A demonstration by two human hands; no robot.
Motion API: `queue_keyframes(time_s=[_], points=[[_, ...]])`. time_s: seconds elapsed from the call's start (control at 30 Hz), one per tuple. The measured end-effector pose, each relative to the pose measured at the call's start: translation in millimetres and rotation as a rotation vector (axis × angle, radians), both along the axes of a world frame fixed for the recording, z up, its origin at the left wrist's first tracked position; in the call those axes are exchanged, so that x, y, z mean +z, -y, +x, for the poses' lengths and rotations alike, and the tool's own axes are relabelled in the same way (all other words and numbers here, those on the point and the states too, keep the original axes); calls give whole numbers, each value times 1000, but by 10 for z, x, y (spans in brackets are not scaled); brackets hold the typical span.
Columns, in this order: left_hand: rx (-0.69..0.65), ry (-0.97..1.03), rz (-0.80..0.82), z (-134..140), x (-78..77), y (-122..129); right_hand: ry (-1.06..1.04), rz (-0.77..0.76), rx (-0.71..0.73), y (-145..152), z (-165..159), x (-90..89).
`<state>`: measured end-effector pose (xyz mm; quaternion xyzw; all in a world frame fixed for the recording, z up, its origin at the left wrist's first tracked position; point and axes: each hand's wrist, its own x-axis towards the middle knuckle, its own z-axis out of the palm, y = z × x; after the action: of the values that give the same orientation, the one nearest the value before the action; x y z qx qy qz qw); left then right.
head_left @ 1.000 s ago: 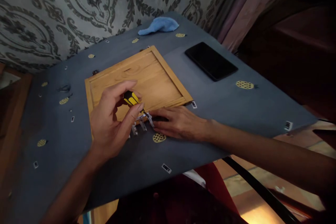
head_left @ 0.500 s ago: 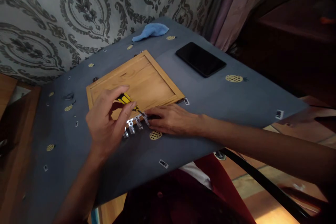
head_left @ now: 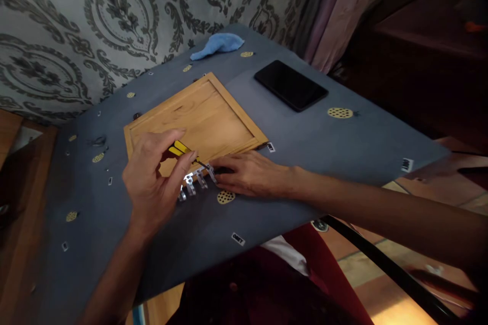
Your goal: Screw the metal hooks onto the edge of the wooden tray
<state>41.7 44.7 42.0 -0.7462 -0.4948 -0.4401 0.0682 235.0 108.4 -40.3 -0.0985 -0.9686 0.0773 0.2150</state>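
My left hand is closed around a small screwdriver with a yellow and black handle, thumb and fingers on its sides. Its thin dark shaft slants down to the right. The tip meets the right end of a shiny metal hook rail, which lies along the near edge of a framed wooden board. Several hooks stick out from the rail towards me. My right hand pinches the rail's right end, its fingertips beside the screwdriver tip. Part of the rail's left end is hidden behind my left hand.
A black smartphone lies right of the board on the grey-blue tablecloth. At the back is a blue cloth, close to the patterned wall. A small dark item lies left of the board.
The screwdriver handle has turned a little between my left fingers, with its tip in the same place. My right hand and the rail stay still.
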Motion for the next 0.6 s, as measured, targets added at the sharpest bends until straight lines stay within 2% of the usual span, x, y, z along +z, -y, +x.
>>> queue_keyframes(time_s=[0.07, 0.2, 0.27, 0.6], points=[[-9, 41, -25, 12, 4, 12, -3, -3, -5, 0, 1, -5], [-39, 195, -184, 20, 5, 46, -17, -3, 3, -4, 2, -17], [-47, 188, -206, 13, -3, 49, -26, 2, 4, -8, 1, -22], [-26, 44, -34, -25, -15, -3, -10, 7, -9, -9, 0, -14]])
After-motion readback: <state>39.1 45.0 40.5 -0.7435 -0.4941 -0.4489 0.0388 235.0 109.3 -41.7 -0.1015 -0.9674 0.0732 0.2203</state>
